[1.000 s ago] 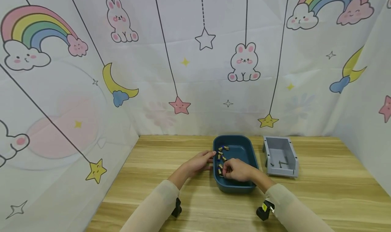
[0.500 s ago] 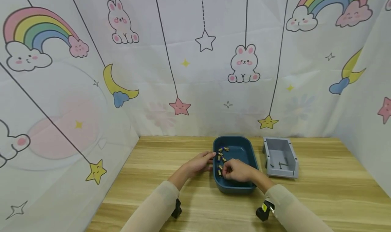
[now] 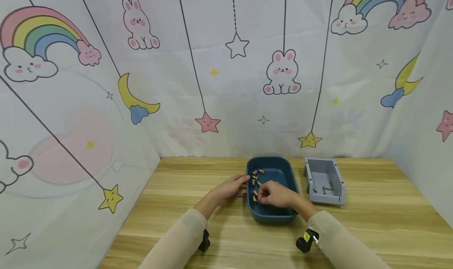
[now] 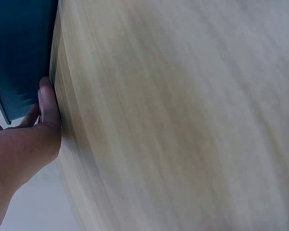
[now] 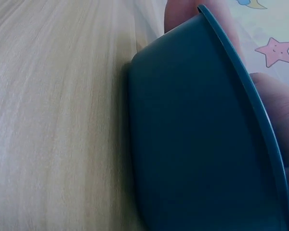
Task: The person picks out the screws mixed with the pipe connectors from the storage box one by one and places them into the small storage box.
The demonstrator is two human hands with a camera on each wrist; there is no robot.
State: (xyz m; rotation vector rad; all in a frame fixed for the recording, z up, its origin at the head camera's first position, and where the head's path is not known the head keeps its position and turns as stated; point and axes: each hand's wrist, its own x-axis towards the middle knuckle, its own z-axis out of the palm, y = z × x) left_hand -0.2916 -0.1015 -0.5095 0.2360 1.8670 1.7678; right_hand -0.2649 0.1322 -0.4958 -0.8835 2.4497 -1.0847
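A dark blue rectangular tub [image 3: 273,219] stands on the table, with several small brass-coloured pieces [image 3: 254,181], some with blue parts, along its left side. Against the tub's outer left wall rests my left hand [image 3: 229,189], fingers fairly straight and touching near the rim. My right hand [image 3: 277,194] reaches inside, thumb and forefinger pinched together at the front left beside the brass pieces. A small thin metal piece [image 3: 257,200] shows at those fingertips, too small to name. In the right wrist view the tub wall [image 5: 202,125] hides most of this hand's work.
A grey open-fronted bin [image 3: 334,200] stands right of the tub, holding a few small dark metal pieces [image 3: 328,188]. The wooden table [image 3: 198,170] meets a white patterned cloth backdrop [image 3: 226,143] behind. Dark wrist cameras [image 3: 306,241] hang below the sleeves.
My right hand has risen slightly and shifted a little within the tub, still near the brass pieces. My left hand stays at the tub's left side.
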